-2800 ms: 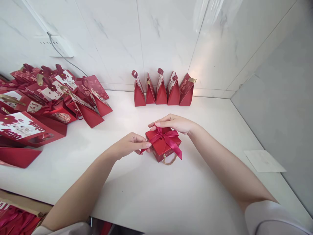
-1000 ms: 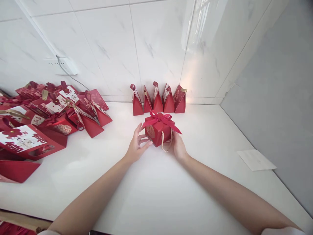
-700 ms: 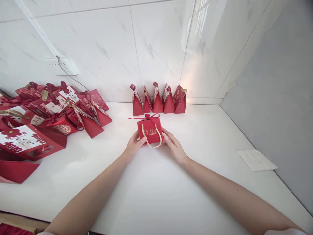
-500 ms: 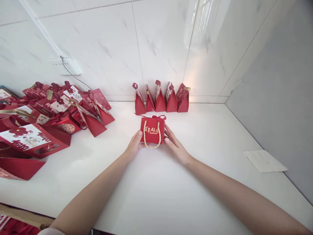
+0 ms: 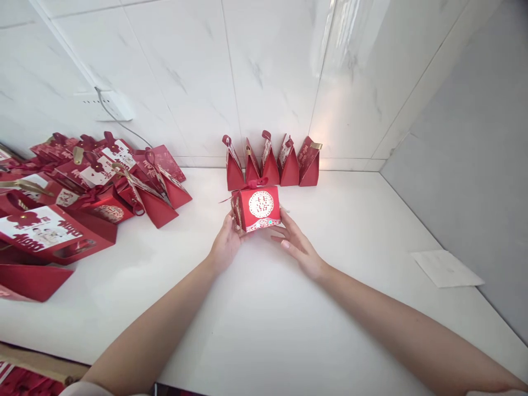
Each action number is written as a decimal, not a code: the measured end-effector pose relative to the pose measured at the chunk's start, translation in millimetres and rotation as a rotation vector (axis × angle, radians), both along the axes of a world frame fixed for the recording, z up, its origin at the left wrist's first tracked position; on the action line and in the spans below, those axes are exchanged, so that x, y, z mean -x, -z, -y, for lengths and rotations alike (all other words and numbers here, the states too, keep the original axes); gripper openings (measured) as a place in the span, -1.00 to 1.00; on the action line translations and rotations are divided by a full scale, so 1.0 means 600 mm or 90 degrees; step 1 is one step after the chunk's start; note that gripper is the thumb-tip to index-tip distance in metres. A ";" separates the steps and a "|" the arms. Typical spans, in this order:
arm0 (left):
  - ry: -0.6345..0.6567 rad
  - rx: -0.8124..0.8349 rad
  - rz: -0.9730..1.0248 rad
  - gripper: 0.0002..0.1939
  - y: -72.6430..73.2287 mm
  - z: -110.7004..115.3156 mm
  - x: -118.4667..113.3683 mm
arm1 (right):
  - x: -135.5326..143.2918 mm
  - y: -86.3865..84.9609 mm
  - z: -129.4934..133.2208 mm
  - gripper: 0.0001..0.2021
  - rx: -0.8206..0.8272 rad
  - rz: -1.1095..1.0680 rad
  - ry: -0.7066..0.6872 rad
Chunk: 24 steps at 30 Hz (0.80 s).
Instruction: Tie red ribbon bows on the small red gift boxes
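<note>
Before five cartons [image 5: 270, 169], the left hand [image 5: 226, 243] holds one ribboned box [image 5: 261, 208], the right hand [image 5: 303, 250] spread alongside.

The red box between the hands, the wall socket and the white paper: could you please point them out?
Red box [image 5: 261, 205], head view: round emblem on the front.
Wall socket [image 5: 116, 105], head view: faceplate, right half.
White paper [image 5: 447, 268], head view: middle of the sheet.
</note>
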State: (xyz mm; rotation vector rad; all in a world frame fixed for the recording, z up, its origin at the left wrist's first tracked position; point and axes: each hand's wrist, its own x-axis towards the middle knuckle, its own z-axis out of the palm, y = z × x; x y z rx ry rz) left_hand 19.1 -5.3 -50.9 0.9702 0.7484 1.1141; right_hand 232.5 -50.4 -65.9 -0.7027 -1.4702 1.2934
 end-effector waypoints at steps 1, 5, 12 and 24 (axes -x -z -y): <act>0.020 -0.011 0.003 -0.40 -0.001 0.001 0.000 | 0.000 -0.002 0.003 -0.29 -0.029 0.019 -0.006; 0.051 -0.019 -0.018 -0.36 -0.003 0.005 0.000 | 0.001 -0.010 0.015 -0.27 -0.136 0.117 -0.024; -0.013 0.110 0.051 -0.48 -0.014 0.002 0.001 | 0.010 -0.012 0.025 -0.41 -0.232 0.170 0.067; 0.070 0.223 0.235 -0.26 -0.027 -0.008 0.018 | 0.002 0.019 -0.021 -0.64 0.148 0.047 0.228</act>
